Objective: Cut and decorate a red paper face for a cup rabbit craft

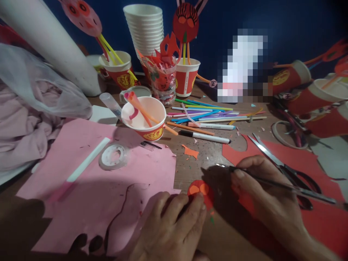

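Note:
My left hand [174, 224] rests low in the middle of the head view, its fingers bent together and pressing a round red paper face [208, 199] against the table. Two orange paper eyes [199, 189] show on that face; its lower left part is hidden under my fingers. To the right, my right hand [261, 192] is closed around a slim pen [307, 192] with a dark grip and a clear barrel. The pen's silver tip points left, above the table and apart from the face. Beneath my right hand lie red paper [233, 154] and black-handled scissors [288, 170].
Pink paper [89, 224] covers the left, bearing a tape roll [112, 156]. A cup [157, 134] with straws stands mid-table. Behind it are stacked white cups [144, 21] and a clear cup [164, 81] of scraps. Loose straws [201, 113] and a marker [209, 137] lie right of it.

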Demonstrator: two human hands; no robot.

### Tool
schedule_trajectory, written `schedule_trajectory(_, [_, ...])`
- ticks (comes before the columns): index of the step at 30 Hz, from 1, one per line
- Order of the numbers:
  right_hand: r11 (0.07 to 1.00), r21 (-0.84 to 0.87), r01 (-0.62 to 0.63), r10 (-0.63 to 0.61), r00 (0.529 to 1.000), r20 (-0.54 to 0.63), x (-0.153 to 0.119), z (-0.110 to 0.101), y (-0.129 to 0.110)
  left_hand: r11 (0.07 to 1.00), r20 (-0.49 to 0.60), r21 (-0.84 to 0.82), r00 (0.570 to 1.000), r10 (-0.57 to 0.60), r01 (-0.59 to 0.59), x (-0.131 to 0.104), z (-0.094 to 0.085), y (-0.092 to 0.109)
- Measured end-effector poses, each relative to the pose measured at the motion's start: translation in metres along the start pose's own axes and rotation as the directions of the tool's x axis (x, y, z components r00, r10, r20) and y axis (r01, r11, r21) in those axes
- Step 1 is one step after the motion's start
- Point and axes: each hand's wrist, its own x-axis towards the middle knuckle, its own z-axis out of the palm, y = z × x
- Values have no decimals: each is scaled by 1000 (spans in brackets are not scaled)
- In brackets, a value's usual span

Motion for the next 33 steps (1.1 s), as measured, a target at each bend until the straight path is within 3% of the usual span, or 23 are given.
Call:
schedule_trajectory(2, [997,66,-49,49,999,-1,2,1,3,1000,-6,5,1000,5,-5,0,1,0])
schedule_trajectory(5, [998,16,-54,53,997,62,-1,3,5,1000,-46,-5,999,10,-10,2,2,0])
schedule_trajectory(12, [950,-252,185,-115,957,268,-12,2,0,999,-79,-34,997,-2,-1,3,3,1])
schedule_trajectory(18, [916,-328,233,-159,959,235,-14,5,3,999,-115,-45,993,-13,8,4,5,1])
schedule_trajectory(26, [876,-367,312,-204,931,304,-12,-1,5,999,-217,-33,976,-25,19,4,13,2])
schedule_trajectory(33, [830,-414,375,-265,916,300,-10,3,7,996,-138,-53,987,-78,71,4,7,4])
